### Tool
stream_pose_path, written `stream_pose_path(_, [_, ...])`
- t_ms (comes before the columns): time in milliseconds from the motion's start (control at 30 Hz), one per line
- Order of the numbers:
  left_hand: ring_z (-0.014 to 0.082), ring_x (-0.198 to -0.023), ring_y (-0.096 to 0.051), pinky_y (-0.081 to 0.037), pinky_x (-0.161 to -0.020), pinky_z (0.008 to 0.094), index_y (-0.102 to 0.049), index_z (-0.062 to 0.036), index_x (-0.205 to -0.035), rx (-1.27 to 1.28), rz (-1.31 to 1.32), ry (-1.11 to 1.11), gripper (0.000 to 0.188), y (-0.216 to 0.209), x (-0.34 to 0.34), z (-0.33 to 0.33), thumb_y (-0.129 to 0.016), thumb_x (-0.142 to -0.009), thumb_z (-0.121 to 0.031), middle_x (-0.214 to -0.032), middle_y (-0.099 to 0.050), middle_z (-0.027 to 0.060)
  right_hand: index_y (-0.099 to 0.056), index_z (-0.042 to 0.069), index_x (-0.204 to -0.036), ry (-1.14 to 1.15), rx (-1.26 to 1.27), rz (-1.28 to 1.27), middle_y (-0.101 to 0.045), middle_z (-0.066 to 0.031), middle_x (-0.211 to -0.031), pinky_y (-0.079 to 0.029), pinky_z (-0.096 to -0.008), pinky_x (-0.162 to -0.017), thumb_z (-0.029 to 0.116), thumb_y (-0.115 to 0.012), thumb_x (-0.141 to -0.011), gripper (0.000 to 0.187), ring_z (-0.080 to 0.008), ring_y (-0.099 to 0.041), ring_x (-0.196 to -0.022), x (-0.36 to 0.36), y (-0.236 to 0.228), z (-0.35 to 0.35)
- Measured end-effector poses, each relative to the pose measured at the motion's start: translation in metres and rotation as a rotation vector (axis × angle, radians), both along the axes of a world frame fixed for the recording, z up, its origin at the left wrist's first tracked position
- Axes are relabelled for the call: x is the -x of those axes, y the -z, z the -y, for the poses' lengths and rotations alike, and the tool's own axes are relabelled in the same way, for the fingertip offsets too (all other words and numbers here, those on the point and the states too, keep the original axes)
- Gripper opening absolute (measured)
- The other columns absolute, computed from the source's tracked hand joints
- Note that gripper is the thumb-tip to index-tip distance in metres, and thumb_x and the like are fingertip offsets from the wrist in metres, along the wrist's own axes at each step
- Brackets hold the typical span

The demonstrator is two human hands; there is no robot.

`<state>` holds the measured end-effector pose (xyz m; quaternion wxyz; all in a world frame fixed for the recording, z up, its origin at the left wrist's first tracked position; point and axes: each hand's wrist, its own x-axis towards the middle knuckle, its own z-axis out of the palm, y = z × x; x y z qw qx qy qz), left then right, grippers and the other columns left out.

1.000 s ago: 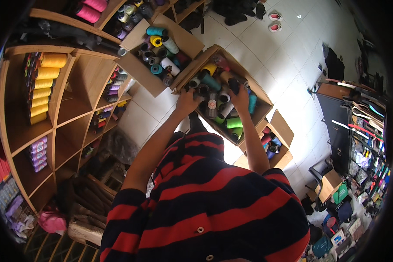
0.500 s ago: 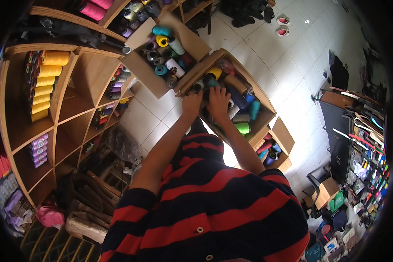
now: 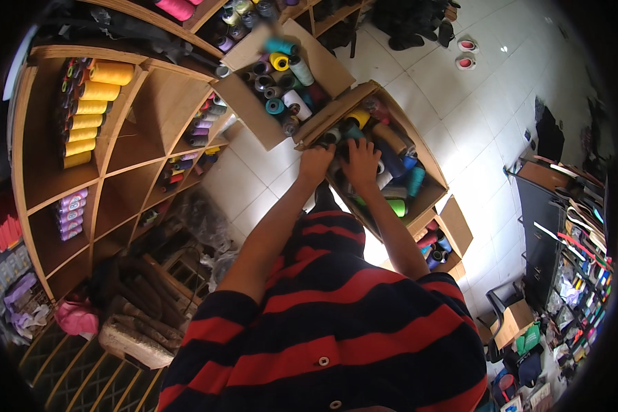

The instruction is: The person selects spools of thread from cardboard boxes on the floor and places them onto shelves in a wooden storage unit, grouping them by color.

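Observation:
An open cardboard box [image 3: 429,206] full of thread spools stands in front of me. At its near left side, my left hand [image 3: 316,165] has its fingers curled down among dark spools; what they close on is hidden. Beside it, my right hand [image 3: 361,165] reaches over the near wall, fingers bent but spread apart, tips among the dark spools. Around the hands lie a yellow spool [image 3: 359,117], a brown cone [image 3: 388,139], a teal spool [image 3: 415,182] and a bright green spool [image 3: 396,207].
Another open box [image 3: 254,110] of spools adjoins at the left, and a smaller one [image 3: 455,223] stands at the right. Wooden shelving [image 3: 96,185] with yellow spools [image 3: 93,113] runs along my left. A black cabinet [image 3: 544,233] and heaped goods are at the right, slippers [image 3: 466,55] on the tiled floor.
The whole view has shifted, so the scene lies slightly further right and lower. Both hands stay at nearly the same place in the box, with little visible finger movement.

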<state>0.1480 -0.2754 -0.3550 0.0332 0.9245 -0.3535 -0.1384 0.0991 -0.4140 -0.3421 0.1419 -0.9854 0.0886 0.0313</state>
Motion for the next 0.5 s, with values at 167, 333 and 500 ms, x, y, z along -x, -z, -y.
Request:
stream_pose_path(167, [0.0308, -0.073, -0.066, -0.053, -0.063, 0.0399, -0.054, -0.0124, -0.117, 0.154, -0.094, -0.002, 0.043, -0.017, -0.002, -0.021, -0.064, -0.075, -0.015, -0.078, -0.063, 0.0170, -0.054, 0.008, -0.111, 0.035, -0.041, 0.117, -0.050, -0.0130, -0.105, -0.036, -0.0471, -0.079, 0.023, -0.067, -0.076, 0.041, -0.0319, -0.048, -0.098, 0.006, -0.001, -0.003])
stream_pose_path(333, [0.0359, -0.076, -0.063, -0.050, -0.066, 0.0431, -0.063, -0.0097, -0.101, 0.534, -0.349, -0.395, 0.019, -0.032, -0.028, -0.061, -0.059, -0.084, -0.018, -0.092, -0.066, 0.0138, -0.055, 0.006, -0.109, 0.041, -0.152, 0.212, -0.050, -0.0138, -0.102, -0.035, -0.0467, -0.080, 0.020, -0.063, -0.078, 0.035, -0.0325, -0.048, -0.096, -0.006, -0.018, -0.013])
stream_pose_path(500, [0.0283, -0.063, -0.064, -0.050, -0.061, 0.0387, -0.065, -0.0050, -0.095, 0.662, 0.099, -0.522, 0.016, 0.006, -0.095, -0.100, -0.062, -0.083, -0.015, -0.082, -0.067, 0.0132, -0.056, 0.005, -0.106, -0.018, -0.216, 0.244, -0.050, -0.0127, -0.100, -0.036, -0.0454, -0.079, 0.016, -0.063, -0.076, 0.032, -0.0313, -0.049, -0.095, -0.040, -0.030, -0.030])
